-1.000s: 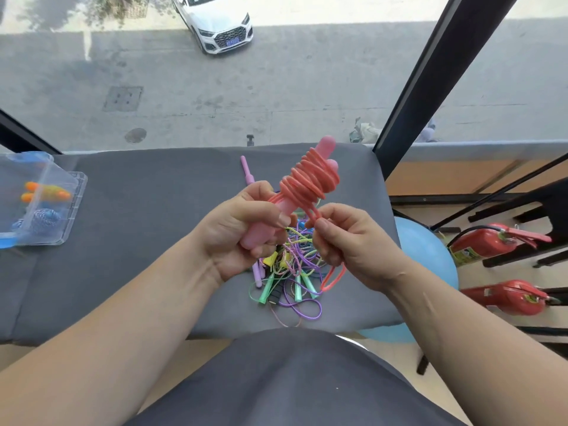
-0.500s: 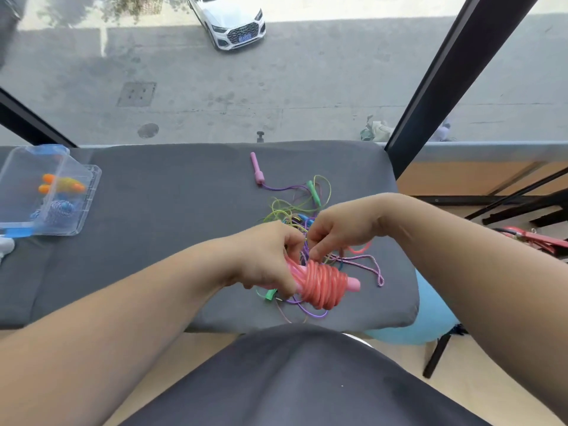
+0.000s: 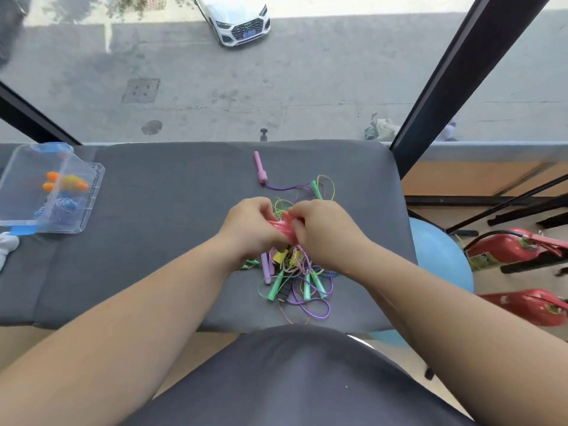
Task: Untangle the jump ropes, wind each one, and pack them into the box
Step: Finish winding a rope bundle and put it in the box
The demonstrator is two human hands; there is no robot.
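My left hand (image 3: 252, 227) and my right hand (image 3: 322, 230) both grip a wound coral-pink jump rope (image 3: 284, 226), mostly hidden between them, above the middle of the grey padded table (image 3: 159, 241). Under the hands lies a tangle of jump ropes (image 3: 295, 281) with green, purple and yellow cords and handles. A pink-purple handle (image 3: 259, 167) lies apart, farther back. The clear plastic box (image 3: 49, 192) sits at the table's left, holding an orange-yellow rope and a blue-white rope.
A window with black frames runs behind the table, the street below. Right of the table are a blue exercise ball (image 3: 436, 256) and two red fire extinguishers (image 3: 516, 247). A white cloth (image 3: 6, 244) lies near the box.
The pink bundle went from held up and upright, down toward the table's near edge, then back over the tangle. Both hands have closed tightly round it, hiding most of it.
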